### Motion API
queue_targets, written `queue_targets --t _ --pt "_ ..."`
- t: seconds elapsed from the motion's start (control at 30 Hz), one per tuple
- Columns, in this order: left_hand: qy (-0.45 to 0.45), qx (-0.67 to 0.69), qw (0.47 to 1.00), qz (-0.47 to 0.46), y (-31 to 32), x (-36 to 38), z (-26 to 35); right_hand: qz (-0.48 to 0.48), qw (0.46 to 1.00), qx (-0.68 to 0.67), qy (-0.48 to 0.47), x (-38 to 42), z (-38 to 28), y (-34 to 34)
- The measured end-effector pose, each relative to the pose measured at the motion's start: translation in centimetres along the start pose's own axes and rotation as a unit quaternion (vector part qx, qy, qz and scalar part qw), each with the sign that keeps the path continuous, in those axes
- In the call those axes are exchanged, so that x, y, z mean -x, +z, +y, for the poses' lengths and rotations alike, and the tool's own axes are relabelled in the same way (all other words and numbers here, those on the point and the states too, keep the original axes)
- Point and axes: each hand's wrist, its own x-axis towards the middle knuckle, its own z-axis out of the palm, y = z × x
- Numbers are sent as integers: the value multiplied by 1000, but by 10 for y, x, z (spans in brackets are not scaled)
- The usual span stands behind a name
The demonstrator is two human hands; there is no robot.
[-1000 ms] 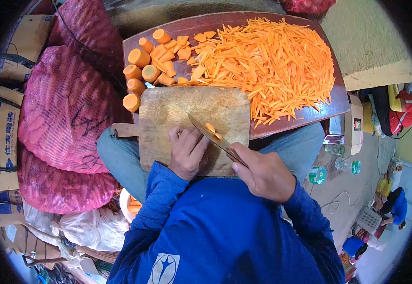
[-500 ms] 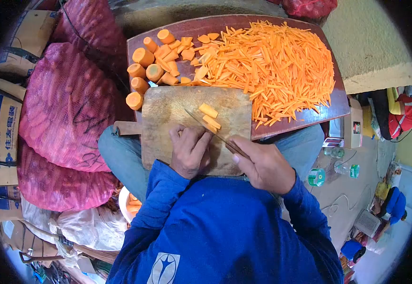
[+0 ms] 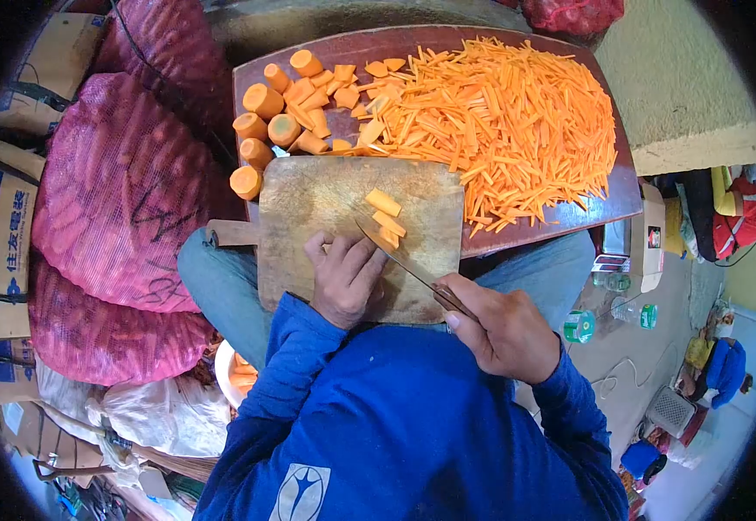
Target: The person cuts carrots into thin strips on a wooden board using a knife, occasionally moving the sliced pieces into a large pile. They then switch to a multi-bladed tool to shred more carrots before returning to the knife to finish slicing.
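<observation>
My right hand (image 3: 510,332) grips the handle of a knife (image 3: 406,262), whose blade slants up and left across the wooden cutting board (image 3: 295,195). Beside the blade, my left hand (image 3: 343,278) presses down on the board with curled fingers. Whatever lies under those fingers is hidden. Just beyond the blade rest a few cut carrot pieces (image 3: 384,202). The board lies over the person's lap, against the near edge of a red-brown table (image 3: 582,211).
Carrot chunks (image 3: 262,101) stand at the table's left, and a large heap of carrot sticks (image 3: 517,122) covers its right. Pink mesh sacks (image 3: 118,200) are piled on the left. A second handle (image 3: 232,233) juts out left of the board. Bottles (image 3: 579,326) stand on the floor at right.
My right hand has drawn back toward the lower right, pulling the knife the same way. My left hand has hardly moved, and the carrot pieces beyond the blade lie as before.
</observation>
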Motion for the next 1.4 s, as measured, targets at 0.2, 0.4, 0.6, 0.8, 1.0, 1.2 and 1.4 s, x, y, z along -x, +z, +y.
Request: queue_targets --t 0.2,0.4,0.6,0.8,1.0,1.2,1.4 --pt "10 -7 1000 8 2 2 -3 10 999 40 -29 -12 2 7" --pt "2 -27 999 30 3 -6 4 30 996 55 -60 -56 35 30" --pt "-6 -27 999 21 1 0 1 53 995 -4 -87 -49 20 16" --pt "5 -15 999 29 5 2 -1 64 995 7 -75 -19 5 8" --pt "9 -13 999 29 4 2 -2 23 998 19 -53 -18 2 6" --pt "15 -26 999 28 4 1 -3 57 995 48 -73 -26 7 16" --pt "3 -30 999 30 1 -5 2 40 995 57 -74 -63 29 34"
